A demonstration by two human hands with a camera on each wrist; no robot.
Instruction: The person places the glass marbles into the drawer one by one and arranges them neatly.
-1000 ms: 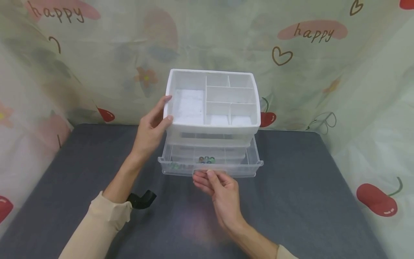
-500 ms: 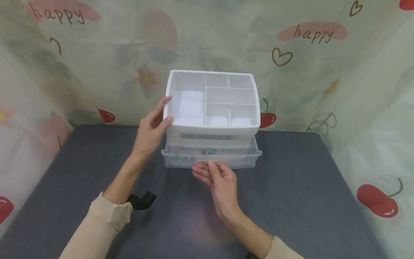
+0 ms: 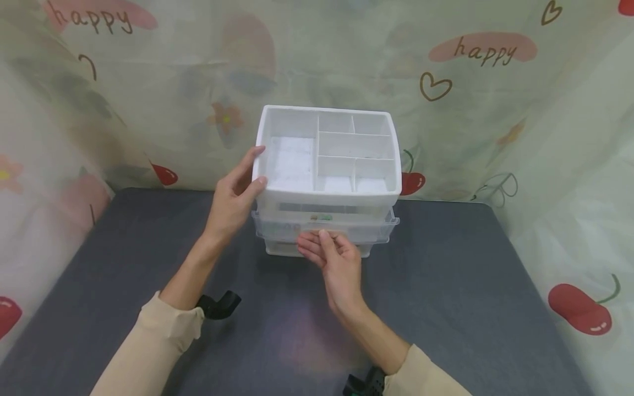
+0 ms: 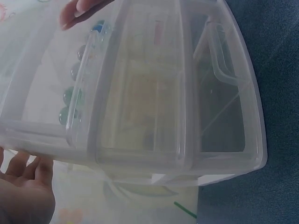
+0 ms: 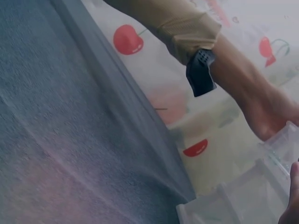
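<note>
A white drawer organizer with a divided top tray stands toward the back of the table. My left hand grips its left side, thumb and index finger over the rim. A clear drawer sticks out a little at the front. My right hand pinches the middle of that drawer's front edge, thumb on top and fingers below. Several glass marbles lie inside, showing through the clear plastic in the left wrist view. In the right wrist view only a sliver of the right hand shows.
Another drawer front sits below the pulled-out one. A dark grey cloth covers the table. Behind and beside it hangs a printed curtain. Black wrist-worn cameras stick out from both sleeves.
The clear drawer has slid back into the organizer, with my right hand moving along with it, and the front below it has come into sight. My left hand stays on the organizer's side.
</note>
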